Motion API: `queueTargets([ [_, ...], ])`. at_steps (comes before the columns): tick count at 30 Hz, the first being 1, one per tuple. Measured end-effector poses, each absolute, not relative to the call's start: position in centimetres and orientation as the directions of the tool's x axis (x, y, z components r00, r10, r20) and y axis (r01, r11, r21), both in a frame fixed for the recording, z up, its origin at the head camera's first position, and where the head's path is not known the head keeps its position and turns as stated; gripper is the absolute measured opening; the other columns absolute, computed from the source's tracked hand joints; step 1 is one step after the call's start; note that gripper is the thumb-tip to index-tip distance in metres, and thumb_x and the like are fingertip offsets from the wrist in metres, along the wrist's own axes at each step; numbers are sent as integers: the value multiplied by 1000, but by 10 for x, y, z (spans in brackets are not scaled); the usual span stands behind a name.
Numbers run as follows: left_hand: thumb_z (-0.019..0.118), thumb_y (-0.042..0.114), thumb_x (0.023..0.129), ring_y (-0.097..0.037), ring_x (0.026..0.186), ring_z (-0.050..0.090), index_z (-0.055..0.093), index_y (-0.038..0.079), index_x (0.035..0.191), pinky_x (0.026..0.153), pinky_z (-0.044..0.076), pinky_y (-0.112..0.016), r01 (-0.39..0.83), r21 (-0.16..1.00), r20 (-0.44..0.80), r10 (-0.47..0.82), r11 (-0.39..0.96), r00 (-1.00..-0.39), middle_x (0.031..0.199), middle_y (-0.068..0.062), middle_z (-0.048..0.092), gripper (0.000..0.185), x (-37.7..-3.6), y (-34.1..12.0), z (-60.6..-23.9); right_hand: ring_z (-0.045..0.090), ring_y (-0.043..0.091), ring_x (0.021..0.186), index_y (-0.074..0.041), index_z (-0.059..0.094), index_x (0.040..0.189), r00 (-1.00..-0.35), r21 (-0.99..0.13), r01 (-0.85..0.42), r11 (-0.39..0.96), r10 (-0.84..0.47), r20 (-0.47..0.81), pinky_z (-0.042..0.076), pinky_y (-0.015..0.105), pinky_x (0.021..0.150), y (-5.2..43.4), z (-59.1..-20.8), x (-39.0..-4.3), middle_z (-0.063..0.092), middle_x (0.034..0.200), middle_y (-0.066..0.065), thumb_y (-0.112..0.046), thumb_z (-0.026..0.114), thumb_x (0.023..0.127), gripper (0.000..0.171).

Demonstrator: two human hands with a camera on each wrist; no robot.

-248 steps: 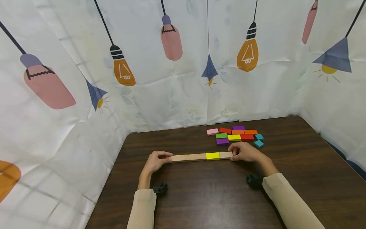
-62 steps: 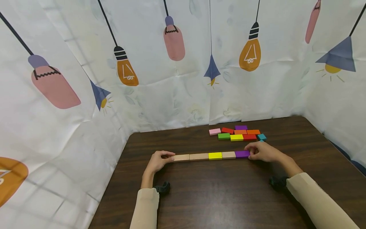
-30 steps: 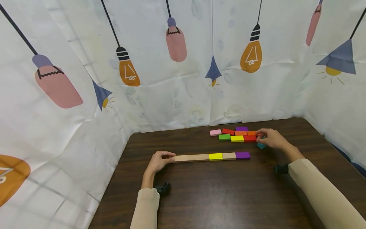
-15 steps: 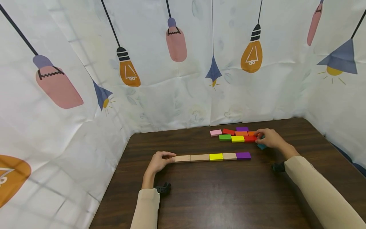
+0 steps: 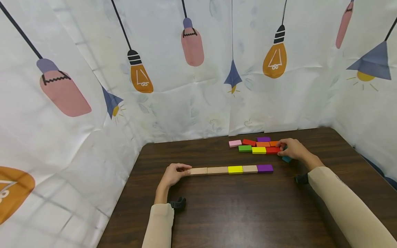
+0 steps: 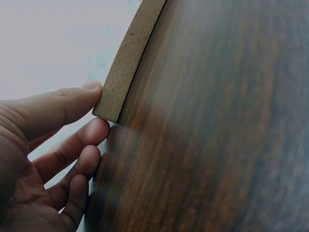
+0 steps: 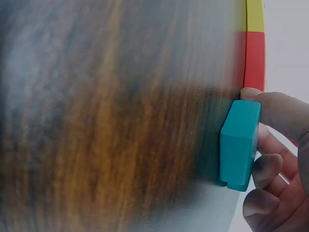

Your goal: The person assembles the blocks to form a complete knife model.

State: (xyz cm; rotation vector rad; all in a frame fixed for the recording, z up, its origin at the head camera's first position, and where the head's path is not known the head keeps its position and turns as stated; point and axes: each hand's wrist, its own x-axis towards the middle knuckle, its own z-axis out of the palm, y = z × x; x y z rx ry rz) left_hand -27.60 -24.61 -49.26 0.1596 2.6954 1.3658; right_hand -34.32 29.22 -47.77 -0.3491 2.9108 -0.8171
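In the head view, wooden blocks lie end to end in a straight row: two long plain wooden blocks point(image 5: 217, 170), a yellow block point(image 5: 235, 169), a short plain block point(image 5: 250, 169) and a purple block point(image 5: 265, 168) on the right. My left hand point(image 5: 172, 175) pinches the row's left end; its wrist view has the thumb and a fingertip against the end of the plain wooden block point(image 6: 126, 63). At the back right, my right hand point(image 5: 294, 150) has thumb and index finger around the right end of a red block point(image 7: 255, 60). The index fingertip's contact is hidden.
Beside my right fingers lies a teal block point(image 7: 234, 154), its partner partly hidden. Left of them sit a yellow block point(image 5: 258, 150), green block point(image 5: 245, 148), pink block point(image 5: 235, 143), second red block point(image 5: 249, 142), orange block point(image 5: 263, 144) and purple block point(image 5: 263, 139). A patterned curtain point(image 5: 192, 117) hangs behind the table.
Over eight seconds, a purple block has moved from the loose group to the row's right end. My right hand has let it go and reached back to the group. My left hand has stayed put.
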Motion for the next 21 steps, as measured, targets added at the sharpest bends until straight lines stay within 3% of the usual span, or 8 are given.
queueTargets([
  [8, 74, 26, 84, -18, 77, 59, 76, 28, 100, 68, 50, -31, 54, 801, -47, 153, 596, -987, 90, 2, 67, 16, -277, -246, -493, 56, 20, 83, -3, 67, 113, -963, -495, -228, 839, -268, -11, 47, 44, 80, 295, -479, -344, 66, 91, 5, -22, 74, 84, 35],
  [21, 75, 26, 83, -18, 76, 58, 76, 28, 99, 67, 49, -31, 42, 805, -54, 143, 591, -988, 90, 1, 66, 16, -277, -246, -494, 53, 18, 78, -6, 67, 113, -965, -513, -232, 826, -263, 13, 43, 30, 70, 298, -475, -337, 65, 89, 4, -26, 76, 83, 37],
])
